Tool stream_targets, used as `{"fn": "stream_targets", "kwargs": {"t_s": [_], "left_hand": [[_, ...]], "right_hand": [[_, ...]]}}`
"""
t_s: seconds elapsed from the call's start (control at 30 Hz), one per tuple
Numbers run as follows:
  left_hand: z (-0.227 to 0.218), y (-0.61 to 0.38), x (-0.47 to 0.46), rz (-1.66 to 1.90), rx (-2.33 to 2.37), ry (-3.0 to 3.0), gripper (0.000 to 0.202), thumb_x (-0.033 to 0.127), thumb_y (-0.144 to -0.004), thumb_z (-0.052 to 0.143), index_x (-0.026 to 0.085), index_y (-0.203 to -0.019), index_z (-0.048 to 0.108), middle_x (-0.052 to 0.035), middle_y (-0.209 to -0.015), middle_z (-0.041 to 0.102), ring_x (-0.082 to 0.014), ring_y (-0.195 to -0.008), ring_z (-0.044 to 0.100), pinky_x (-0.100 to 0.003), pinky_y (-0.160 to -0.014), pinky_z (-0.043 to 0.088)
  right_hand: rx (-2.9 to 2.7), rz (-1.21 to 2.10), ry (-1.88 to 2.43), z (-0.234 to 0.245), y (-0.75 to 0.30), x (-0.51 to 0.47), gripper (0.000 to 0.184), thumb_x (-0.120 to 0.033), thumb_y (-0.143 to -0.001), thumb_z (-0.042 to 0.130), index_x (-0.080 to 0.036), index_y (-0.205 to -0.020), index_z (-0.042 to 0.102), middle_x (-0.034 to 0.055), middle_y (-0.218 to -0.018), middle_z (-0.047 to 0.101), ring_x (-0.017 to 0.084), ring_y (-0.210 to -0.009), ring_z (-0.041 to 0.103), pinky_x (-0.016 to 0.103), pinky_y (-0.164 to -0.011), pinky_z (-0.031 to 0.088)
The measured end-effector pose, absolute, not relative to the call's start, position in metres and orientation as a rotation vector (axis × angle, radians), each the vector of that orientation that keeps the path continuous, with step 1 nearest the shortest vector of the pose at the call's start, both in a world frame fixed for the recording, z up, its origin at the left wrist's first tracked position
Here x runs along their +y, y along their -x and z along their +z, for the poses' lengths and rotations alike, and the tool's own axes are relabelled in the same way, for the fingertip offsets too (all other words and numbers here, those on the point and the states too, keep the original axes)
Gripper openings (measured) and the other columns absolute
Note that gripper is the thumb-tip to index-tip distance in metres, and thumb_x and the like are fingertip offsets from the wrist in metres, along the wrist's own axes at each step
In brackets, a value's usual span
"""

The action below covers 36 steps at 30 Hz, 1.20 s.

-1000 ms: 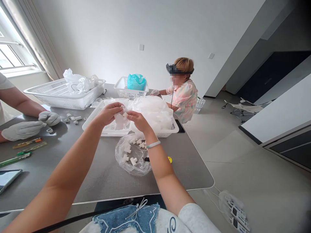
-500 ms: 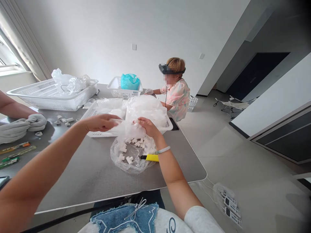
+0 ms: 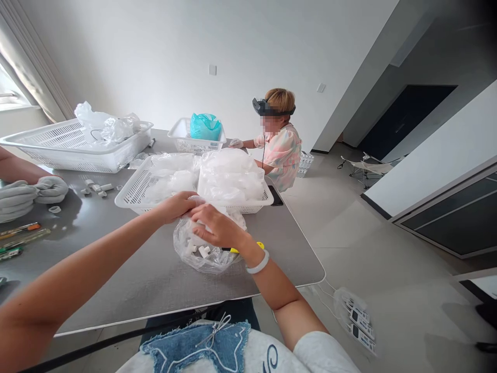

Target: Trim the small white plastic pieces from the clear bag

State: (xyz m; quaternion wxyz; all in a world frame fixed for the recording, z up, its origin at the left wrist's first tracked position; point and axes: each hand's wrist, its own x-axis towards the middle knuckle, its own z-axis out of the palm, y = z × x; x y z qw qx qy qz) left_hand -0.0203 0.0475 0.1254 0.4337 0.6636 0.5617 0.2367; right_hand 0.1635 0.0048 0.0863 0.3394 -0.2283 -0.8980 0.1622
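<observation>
The left hand (image 3: 174, 207) and right hand (image 3: 215, 226) close in a narrow grip on the gathered top of a clear plastic bag (image 3: 202, 259) of white pipe fittings (image 3: 203, 251). It lies near the front edge of the steel surface (image 3: 135, 280), just beside a white plastic basket (image 3: 134, 194).

Left hand (image 3: 174, 206), right hand (image 3: 216, 225) now seemingly clutching bag (image 3: 204, 256)

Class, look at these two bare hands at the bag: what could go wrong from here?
The yellow utility knife lies against the clear plastic bag, so it might nick the bag or the bare right hand. White pipe fittings could spill from the bag, held by the left hand, onto the steel table.
</observation>
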Motion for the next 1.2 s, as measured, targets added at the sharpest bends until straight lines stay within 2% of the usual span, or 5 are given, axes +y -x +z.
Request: {"fn": "stream_targets", "kwargs": {"t_s": [0.33, 0.6, 0.83, 0.97, 1.2], "left_hand": [[0.13, 0.042, 0.048, 0.409, 1.097, -1.642, 0.023, 0.038, -0.071, 0.076, 0.025, -0.09, 0.08, 0.0057, -0.043, 0.031, -0.0108, -0.041, 0.023, -0.028, -0.045, 0.016], [0.124, 0.036, 0.038, 0.178, 1.446, -2.195, 0.035, 0.02, -0.058, 0.08, 0.027, -0.092, 0.08, -0.0009, -0.06, 0.061, -0.018, -0.054, 0.046, -0.026, -0.052, 0.023], [0.148, 0.049, 0.045, 0.394, 1.12, -2.099, 0.029, 0.043, -0.064, 0.085, 0.027, -0.088, 0.079, 0.0045, -0.049, 0.043, -0.0141, -0.044, 0.039, -0.027, -0.05, 0.026], [0.18, 0.024, 0.069, 0.571, 1.209, -2.292, 0.041, 0.032, -0.065, 0.085, 0.026, -0.105, 0.075, 0.0062, -0.05, 0.046, -0.0147, -0.045, 0.041, -0.027, -0.052, 0.028], [0.227, -0.065, 0.147, 0.922, 1.388, -2.813, 0.024, 0.016, -0.093, 0.051, 0.018, -0.099, 0.074, -0.0159, -0.12, 0.066, -0.0358, -0.125, 0.044, -0.048, -0.102, 0.035]], "right_hand": [[-2.817, 0.175, 1.369, 0.075, -0.192, -0.01, 0.031, -0.035, -0.107, 0.035, -0.015, -0.125, 0.051, 0.0131, -0.099, 0.075, 0.026, -0.084, 0.073, 0.033, -0.066, 0.05], [-2.619, 0.264, 1.317, 0.072, -0.207, -0.008, 0.051, -0.054, -0.099, 0.055, -0.025, -0.14, 0.055, 0.0129, -0.105, 0.077, 0.023, -0.085, 0.071, 0.028, -0.066, 0.046], [-2.136, 0.484, 0.973, 0.092, -0.255, -0.008, 0.03, -0.053, -0.093, 0.063, -0.024, -0.09, 0.071, 0.0036, -0.087, 0.066, 0.019, -0.089, 0.061, 0.031, -0.082, 0.05], [-2.032, 0.304, 1.291, 0.127, -0.265, 0.02, 0.036, -0.03, -0.088, 0.069, -0.023, -0.123, 0.064, 0.0039, -0.097, 0.065, 0.019, -0.086, 0.059, 0.034, -0.085, 0.05], [-1.975, -0.4, 1.531, 0.187, -0.289, 0.103, 0.029, -0.007, -0.088, 0.047, -0.015, -0.1, 0.073, 0.0162, -0.112, 0.06, 0.032, -0.115, 0.052, 0.049, -0.101, 0.044]]}}
